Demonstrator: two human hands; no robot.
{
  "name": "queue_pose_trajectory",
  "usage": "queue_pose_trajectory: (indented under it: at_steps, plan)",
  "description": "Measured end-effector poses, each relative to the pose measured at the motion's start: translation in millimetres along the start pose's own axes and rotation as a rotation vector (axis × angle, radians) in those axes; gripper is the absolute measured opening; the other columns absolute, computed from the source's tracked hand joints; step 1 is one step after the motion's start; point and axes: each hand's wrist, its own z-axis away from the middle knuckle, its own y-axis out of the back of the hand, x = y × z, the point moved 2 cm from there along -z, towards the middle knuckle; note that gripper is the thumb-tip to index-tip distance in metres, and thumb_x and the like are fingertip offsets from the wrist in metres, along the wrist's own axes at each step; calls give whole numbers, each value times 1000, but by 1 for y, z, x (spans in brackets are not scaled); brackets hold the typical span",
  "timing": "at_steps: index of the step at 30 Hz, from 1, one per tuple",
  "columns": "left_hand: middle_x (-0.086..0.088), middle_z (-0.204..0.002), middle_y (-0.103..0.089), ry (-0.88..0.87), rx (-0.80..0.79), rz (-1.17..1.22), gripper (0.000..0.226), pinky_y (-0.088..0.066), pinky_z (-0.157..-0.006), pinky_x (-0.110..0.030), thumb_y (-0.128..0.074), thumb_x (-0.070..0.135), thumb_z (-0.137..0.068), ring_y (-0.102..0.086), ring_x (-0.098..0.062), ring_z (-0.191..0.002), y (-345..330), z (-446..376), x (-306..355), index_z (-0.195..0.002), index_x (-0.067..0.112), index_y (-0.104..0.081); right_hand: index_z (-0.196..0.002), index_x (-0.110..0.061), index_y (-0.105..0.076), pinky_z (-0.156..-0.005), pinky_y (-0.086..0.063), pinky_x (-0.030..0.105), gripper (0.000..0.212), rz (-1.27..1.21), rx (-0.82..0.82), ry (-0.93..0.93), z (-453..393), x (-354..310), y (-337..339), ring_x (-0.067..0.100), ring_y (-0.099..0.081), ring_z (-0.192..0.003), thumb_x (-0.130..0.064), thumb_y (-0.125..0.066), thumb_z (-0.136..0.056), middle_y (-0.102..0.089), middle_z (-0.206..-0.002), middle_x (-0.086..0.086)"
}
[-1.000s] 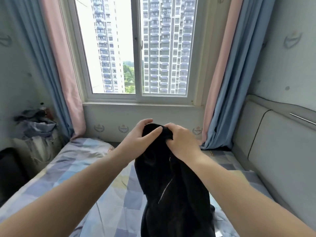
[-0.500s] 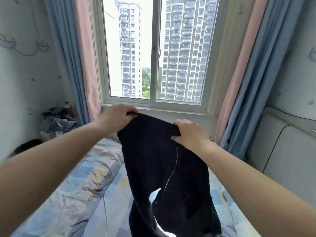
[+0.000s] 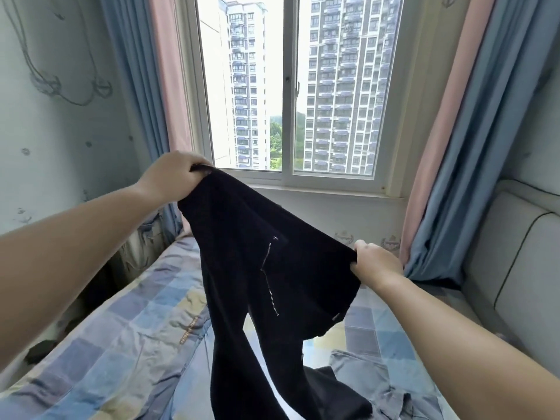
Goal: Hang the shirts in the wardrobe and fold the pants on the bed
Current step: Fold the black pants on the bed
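Observation:
Black pants (image 3: 257, 268) with an open zip fly hang spread out above the bed (image 3: 121, 344). My left hand (image 3: 172, 177) grips one end of the waistband, raised at the upper left. My right hand (image 3: 375, 265) grips the other end, lower and to the right. The waistband is stretched slanting between them. The two legs dangle down to the bed's checked blue cover. A grey-blue garment (image 3: 378, 386) lies crumpled on the bed at the lower right, under my right forearm.
A window (image 3: 291, 86) with pink and blue curtains is straight ahead. A padded grey headboard (image 3: 515, 268) runs along the right. Bags and clutter (image 3: 142, 237) stand at the bed's far left corner by the wall.
My hands have pulled apart along the waistband, the left going up and left, the right down and right. The bunched pants have opened out wide. The camera has turned left.

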Motion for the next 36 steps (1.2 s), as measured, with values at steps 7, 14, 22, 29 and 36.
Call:
queue_pose_trajectory:
  at_steps: [7,14,22,29,36]
  plan:
    - [-2,-101,-70,59,25,-74,23,-42,-81,-30,-51,17,-96,-60,-20,-93,19,14,-33,-107,16,-71,-103,-8,-37,-65,-39,35,15,-188,40,-87,-8,-21,-1,32,-53,-82,-3,-33,-90,-61,-96,17]
    - [-1,-104,-69,192,34,-164,23,-48,-85,-41,-49,24,-97,-60,-25,-98,48,36,-57,-109,21,-69,-87,-19,-55,-62,-54,33,20,-345,-7,6,-31,-40,24,22,-66,-63,-11,-37,-83,-67,-77,4]
    - [-5,-103,-69,326,80,-238,24,-46,-80,-38,-49,27,-97,-59,-27,-92,81,62,-83,-111,21,-68,-107,-10,-56,-52,-57,27,30,-1069,-183,-136,-21,-82,55,18,-69,-59,-8,-28,-95,-68,-79,11]
    - [-4,-74,-62,400,160,-325,31,-42,-66,-35,-50,41,-94,-58,-29,-77,123,76,-84,-83,16,-63,-111,-10,-53,-84,-52,39,27,-1931,-145,-165,-25,-131,119,16,-71,-82,-11,-29,-100,-72,-87,7]
    - [-2,-63,-55,499,38,-181,40,-35,-54,-29,-56,47,-90,-52,-17,-61,160,71,-35,-63,18,-51,-113,-22,-51,-96,-36,50,31,-1936,61,-25,-33,-140,177,8,-70,-88,-10,-28,-95,-74,-94,-2]
